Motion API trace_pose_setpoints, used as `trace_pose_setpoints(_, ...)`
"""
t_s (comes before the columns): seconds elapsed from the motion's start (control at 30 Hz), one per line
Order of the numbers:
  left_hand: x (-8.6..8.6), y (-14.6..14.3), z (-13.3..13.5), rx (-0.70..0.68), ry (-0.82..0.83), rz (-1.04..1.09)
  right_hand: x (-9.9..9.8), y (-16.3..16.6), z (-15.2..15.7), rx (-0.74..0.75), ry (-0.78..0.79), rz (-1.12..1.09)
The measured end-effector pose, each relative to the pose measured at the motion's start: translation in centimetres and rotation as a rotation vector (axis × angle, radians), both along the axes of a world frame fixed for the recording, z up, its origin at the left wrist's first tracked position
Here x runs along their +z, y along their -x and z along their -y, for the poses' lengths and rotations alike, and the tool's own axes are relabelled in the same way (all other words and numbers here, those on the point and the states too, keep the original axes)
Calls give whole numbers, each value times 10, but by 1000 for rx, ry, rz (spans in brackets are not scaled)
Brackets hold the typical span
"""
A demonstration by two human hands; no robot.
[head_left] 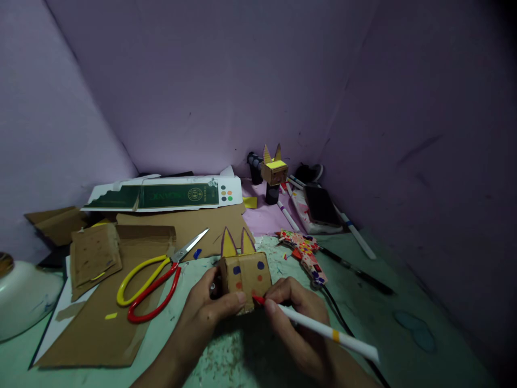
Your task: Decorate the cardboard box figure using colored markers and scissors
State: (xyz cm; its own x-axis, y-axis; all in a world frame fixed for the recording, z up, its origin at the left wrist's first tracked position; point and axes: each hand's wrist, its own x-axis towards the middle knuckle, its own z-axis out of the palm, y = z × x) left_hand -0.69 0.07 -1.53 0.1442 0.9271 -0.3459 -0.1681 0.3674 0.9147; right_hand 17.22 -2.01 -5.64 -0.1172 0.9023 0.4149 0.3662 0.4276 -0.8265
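Observation:
My left hand is closed around the lower left of a small cardboard box, its thumb lying on the front face. Two pointed ears with yellow middles and purple edges stand on the box's top. Blue and orange-red dots mark the front. In my right hand is a white marker pen with a red tip and an orange band. Its tip is at the lower front of the box; I cannot tell whether it touches. Scissors with yellow and red handles lie open left of my left hand.
A flower-patterned glue gun with a black cord lies right of the box. Behind stands a similar eared box on a black cylinder. Cardboard sheets cover the left side. A phone and a marker lie at the right back.

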Motion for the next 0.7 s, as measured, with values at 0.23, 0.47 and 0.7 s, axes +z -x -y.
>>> trace_pose_setpoints(0.23,-1,0,0,-11,-15,7,-1,-1,-1,-27,9,-24)
trace_pose_setpoints(0.47,2,-1,1,-19,-4,-1,-3,-1,-1,-60,23,-38)
trace_pose_setpoints(0.7,2,-1,1,-16,-27,-18,-6,2,-2,-36,67,-81)
